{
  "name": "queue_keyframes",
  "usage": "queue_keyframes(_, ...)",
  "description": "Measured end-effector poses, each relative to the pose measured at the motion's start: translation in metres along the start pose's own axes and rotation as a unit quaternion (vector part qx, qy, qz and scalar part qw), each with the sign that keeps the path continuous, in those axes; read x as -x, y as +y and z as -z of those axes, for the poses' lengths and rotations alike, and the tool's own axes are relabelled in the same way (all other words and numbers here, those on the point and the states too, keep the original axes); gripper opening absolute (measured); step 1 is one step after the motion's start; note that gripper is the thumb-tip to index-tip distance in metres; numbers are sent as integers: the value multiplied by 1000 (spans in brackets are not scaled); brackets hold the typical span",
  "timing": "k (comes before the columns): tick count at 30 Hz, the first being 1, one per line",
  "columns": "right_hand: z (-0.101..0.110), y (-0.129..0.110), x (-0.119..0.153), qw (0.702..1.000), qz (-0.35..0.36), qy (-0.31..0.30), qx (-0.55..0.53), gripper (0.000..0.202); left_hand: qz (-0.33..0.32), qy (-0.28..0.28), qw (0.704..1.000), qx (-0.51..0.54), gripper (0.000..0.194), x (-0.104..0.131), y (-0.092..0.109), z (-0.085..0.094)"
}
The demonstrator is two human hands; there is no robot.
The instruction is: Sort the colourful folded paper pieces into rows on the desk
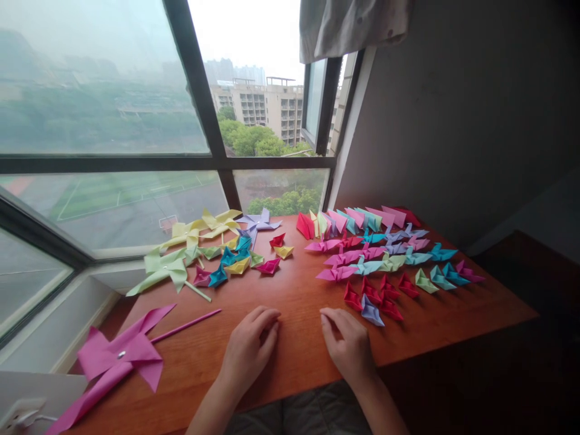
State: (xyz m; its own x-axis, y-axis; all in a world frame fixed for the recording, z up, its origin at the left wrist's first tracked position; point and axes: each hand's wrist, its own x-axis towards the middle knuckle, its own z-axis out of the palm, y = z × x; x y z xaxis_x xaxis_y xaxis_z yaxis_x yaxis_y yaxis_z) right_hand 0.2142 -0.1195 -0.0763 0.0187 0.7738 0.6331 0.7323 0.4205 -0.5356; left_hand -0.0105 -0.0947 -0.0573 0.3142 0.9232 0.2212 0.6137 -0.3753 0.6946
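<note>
My left hand (251,344) rests on the wooden table (296,326) near its front edge, fingers curled together with nothing visible in them. To its left lies a large magenta pinwheel (121,355) with a magenta stick. Across a gap, my right hand (348,343) also rests on the wood, its fingers bent and pressed together, holding nothing that shows. A lavender paper boat (372,310) is the closest folded piece to that hand, with several red paper boats (352,296) around it.
Pale green (165,267) and yellow pinwheels (219,223) and small boats (218,276) fill the back left. Rows of paper cranes (342,257) and folded pieces (338,220) occupy the back right. A window (272,163) borders the table; a power socket (22,417) sits lower left.
</note>
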Motion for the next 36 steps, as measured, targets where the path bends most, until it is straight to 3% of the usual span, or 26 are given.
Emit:
queue_keyframes(6, -11, 5, -5, 997, -38, -71, -7, 24, 47, 44, 994, 88, 22, -4, -2, 7)
queue_keyframes(10, -11, 5, -5, 991, -56, -117, -15, 24, 66, 57, 992, 94, 23, -12, -8, 15)
queue_keyframes(17, -9, 5, -8, 985, -86, -139, -52, 21, 52, 88, 994, -30, 28, -39, -19, 38)
queue_keyframes(23, -10, 6, -9, 985, -97, -129, -68, 20, 58, 99, 977, -177, 28, -66, -30, 55)
queue_keyframes(36, -10, 7, -8, 982, -104, -136, -84, 21, 12, 44, 980, -192, 25, -81, -31, 37)
